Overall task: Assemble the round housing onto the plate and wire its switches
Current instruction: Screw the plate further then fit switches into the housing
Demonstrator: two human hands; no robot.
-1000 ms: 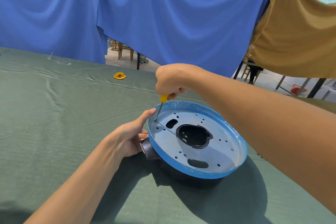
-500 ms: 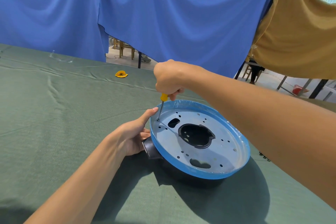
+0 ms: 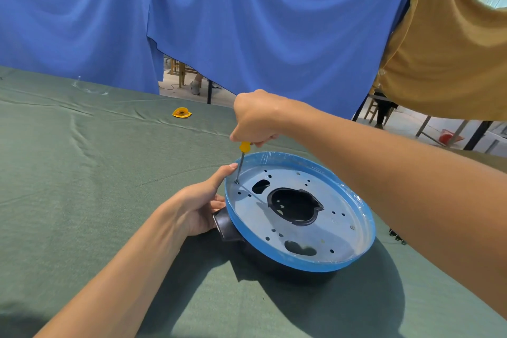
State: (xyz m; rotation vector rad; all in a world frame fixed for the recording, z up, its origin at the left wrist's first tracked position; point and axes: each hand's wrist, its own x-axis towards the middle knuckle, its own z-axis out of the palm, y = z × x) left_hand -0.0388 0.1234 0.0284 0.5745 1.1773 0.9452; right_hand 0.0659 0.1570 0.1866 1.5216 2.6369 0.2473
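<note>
The round plate (image 3: 301,239), grey metal with a blue rim, lies on the black housing (image 3: 229,226) near the middle of the green-covered desk (image 3: 82,173). The right hand (image 3: 258,118) is clenched around the yellow handle of a screwdriver (image 3: 243,151), which stands almost upright with its tip in a hole at the plate's left edge. The left hand (image 3: 197,206) steadies the assembly. Its thumb lies against the blue rim just beside the shaft, and its fingers curl around the housing's short black spout. A small yellow object (image 3: 181,112) lies well apart, toward the far edge.
</note>
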